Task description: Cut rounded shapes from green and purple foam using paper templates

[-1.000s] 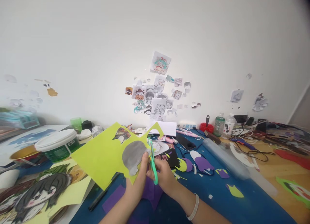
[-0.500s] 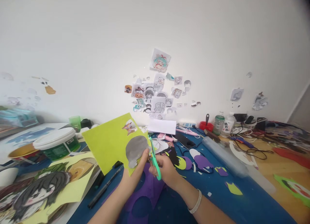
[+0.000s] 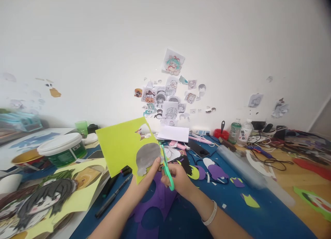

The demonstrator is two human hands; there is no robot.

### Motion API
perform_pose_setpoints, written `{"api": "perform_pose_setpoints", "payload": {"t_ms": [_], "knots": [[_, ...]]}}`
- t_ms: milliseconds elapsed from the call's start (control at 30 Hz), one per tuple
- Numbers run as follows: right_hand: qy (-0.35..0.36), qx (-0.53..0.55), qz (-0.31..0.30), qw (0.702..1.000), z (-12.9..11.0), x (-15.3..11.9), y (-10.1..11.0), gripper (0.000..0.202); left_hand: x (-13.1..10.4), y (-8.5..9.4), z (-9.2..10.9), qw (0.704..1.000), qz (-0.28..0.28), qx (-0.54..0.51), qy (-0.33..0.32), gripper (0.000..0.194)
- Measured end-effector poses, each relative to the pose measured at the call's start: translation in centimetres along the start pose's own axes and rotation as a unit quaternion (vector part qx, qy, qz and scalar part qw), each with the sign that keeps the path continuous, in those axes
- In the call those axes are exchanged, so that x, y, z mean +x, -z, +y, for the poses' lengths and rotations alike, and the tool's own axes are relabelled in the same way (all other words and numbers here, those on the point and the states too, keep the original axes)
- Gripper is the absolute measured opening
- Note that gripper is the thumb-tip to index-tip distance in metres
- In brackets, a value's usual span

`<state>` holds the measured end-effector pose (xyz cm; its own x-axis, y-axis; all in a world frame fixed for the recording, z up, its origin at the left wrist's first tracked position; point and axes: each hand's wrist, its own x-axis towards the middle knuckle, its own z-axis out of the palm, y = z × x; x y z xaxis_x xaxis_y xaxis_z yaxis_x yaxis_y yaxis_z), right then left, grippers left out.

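Observation:
My left hand pinches a lime-green sheet that looks like craft foam, the thumb resting on a grey paper cutout laid over it. The sheet has a hole near its top edge and is held up above the table. In my right hand is a pair of scissors with green handles. Their blades point up and away, at the right edge of the grey cutout. Whether the blades are parted is hard to make out. Below my hands lies a purple sheet with round holes cut in it.
To the left stand a white-lidded tub, a black pen and a cartoon cutout. Right of my hands lie purple pieces, a dark phone and a clear plastic roll. Bottles stand behind, and paper drawings hang on the wall.
The lime-green sheet has turned and tilted a little, its left edge shifting right. The scissors stay at the right edge of the grey cutout. My view has moved slightly.

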<state>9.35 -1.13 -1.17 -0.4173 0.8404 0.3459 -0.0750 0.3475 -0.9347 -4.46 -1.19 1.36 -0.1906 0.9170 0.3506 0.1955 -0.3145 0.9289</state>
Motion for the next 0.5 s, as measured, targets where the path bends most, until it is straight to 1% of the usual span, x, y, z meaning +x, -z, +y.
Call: {"api": "perform_pose_setpoints", "payload": {"t_ms": [100,233,400,500], "knots": [[0.001,0.012,-0.012,1.000,-0.31,-0.14,0.03,0.032,-0.11,-0.12,0.00,0.999,-0.027,0.000,0.023,0.031],[-0.001,-0.007,-0.005,1.000,-0.48,-0.25,0.21,0.035,-0.18,-0.04,0.15,0.999,-0.021,0.020,0.013,0.031],[-0.010,-0.051,0.002,0.999,-0.13,-0.17,0.47,0.035,-0.18,0.05,0.25,0.999,-0.004,0.028,-0.024,0.035],[-0.015,-0.040,0.001,0.999,0.07,-0.08,0.39,0.036,-0.18,-0.12,0.13,1.000,-0.008,0.019,-0.010,0.034]]}}
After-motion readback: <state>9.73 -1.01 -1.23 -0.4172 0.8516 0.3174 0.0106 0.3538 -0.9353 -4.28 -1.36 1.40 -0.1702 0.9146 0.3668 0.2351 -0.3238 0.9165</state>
